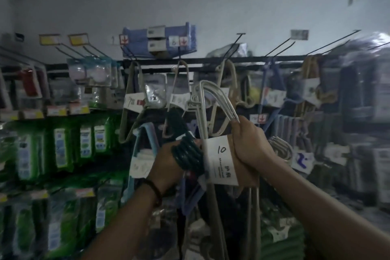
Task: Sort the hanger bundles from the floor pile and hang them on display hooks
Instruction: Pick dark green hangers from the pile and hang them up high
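Step in hand: hanging. Our right hand (251, 145) grips the white plastic hanger bundle banded in paper marked 10 (219, 158). Our left hand (166, 164) grips the dark green hanger bundle (187, 154). Next, we judge, the white hooks must go over a black wire display hook (234, 45) on the far rack. Beige hanger bundles (231, 73) hanging there crowd the approach.

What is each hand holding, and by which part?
Left hand: dark green hanger bundle, by its curved end. Right hand: white hanger bundle, at its paper label.
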{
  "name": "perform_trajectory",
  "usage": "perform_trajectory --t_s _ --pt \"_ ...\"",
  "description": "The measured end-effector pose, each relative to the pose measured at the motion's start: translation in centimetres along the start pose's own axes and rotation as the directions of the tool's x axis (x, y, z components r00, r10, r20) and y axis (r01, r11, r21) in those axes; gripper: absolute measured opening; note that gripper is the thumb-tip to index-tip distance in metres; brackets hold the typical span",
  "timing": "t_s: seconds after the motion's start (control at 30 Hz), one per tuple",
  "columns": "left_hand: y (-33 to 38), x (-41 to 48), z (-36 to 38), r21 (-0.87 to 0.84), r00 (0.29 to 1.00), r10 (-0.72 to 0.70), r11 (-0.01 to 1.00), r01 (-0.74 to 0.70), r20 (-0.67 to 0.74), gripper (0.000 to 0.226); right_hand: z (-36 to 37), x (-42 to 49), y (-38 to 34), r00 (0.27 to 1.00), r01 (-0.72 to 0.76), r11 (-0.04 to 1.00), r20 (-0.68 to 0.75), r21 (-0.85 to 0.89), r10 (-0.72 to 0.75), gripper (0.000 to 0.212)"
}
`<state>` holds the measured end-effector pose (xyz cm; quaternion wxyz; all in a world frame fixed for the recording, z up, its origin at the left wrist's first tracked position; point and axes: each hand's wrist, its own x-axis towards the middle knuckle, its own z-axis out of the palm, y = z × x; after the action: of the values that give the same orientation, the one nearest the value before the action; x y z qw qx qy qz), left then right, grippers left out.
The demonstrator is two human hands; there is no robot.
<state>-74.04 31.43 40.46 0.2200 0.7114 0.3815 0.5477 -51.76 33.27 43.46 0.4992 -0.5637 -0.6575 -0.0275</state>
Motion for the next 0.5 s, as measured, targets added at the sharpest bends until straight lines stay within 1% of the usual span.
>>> perform_trajectory --t_s 0.03,0.07,0.1,0.13,0.17,0.23,0.3,0.37,0.4,0.43,0.5 --pt "0.5 1.2 0.3 0.059 0.999 0.032 0.998 -0.033 0.029 0.017 -0.5 0.7 0.7 1.000 -0.018 1.000 -0.008 -0.016 0.017 0.040" --pt "0.3 2.7 0.6 0.150 0.996 0.072 0.986 -0.078 0.044 0.014 -1.0 1.3 1.3 0.999 -0.029 0.999 -0.020 -0.035 0.028 0.040" --pt "0.3 4.4 1.0 0.283 0.991 0.125 0.950 -0.132 0.042 0.028 -1.6 1.9 2.0 0.999 -0.040 0.997 -0.037 -0.059 0.038 0.040" --pt "0.2 5.8 1.2 0.409 0.981 0.189 0.892 -0.191 0.045 0.036 -2.1 2.5 2.5 0.998 -0.046 0.996 -0.049 -0.082 0.042 0.039" --pt "0.1 7.1 1.5 0.484 0.968 0.242 0.841 -0.242 0.063 0.038 -2.6 3.3 3.1 0.997 -0.050 0.993 -0.057 -0.102 0.044 0.039" --pt "0.5 9.3 1.8 0.491 0.938 0.306 0.799 -0.347 0.163 0.034 -3.5 5.4 4.2 0.997 -0.063 0.988 -0.056 -0.142 0.055 0.034" --pt "1.4 11.2 2.1 0.474 0.922 0.324 0.791 -0.386 0.211 0.028 -4.3 8.2 4.8 0.994 -0.096 0.975 -0.062 -0.199 0.085 0.029" --pt "2.9 13.1 2.6 0.461 0.913 0.332 0.789 -0.406 0.236 0.015 -5.1 11.3 5.3 0.997 -0.065 0.932 -0.063 -0.356 0.045 0.021" --pt "3.5 14.1 3.1 0.460 0.903 0.348 0.778 -0.428 0.252 0.013 -5.5 12.9 5.4 0.998 -0.038 0.896 -0.060 -0.443 0.013 0.017" --pt "4.1 15.3 3.6 0.468 0.886 0.374 0.754 -0.462 0.273 0.013 -5.9 14.7 5.5 0.998 -0.027 0.880 -0.066 -0.473 -0.004 0.013" --pt "5.5 17.2 4.7 0.488 0.846 0.422 0.692 -0.532 0.325 0.014 -6.6 18.0 5.7 0.997 0.001 0.894 -0.063 -0.447 -0.033 0.011"
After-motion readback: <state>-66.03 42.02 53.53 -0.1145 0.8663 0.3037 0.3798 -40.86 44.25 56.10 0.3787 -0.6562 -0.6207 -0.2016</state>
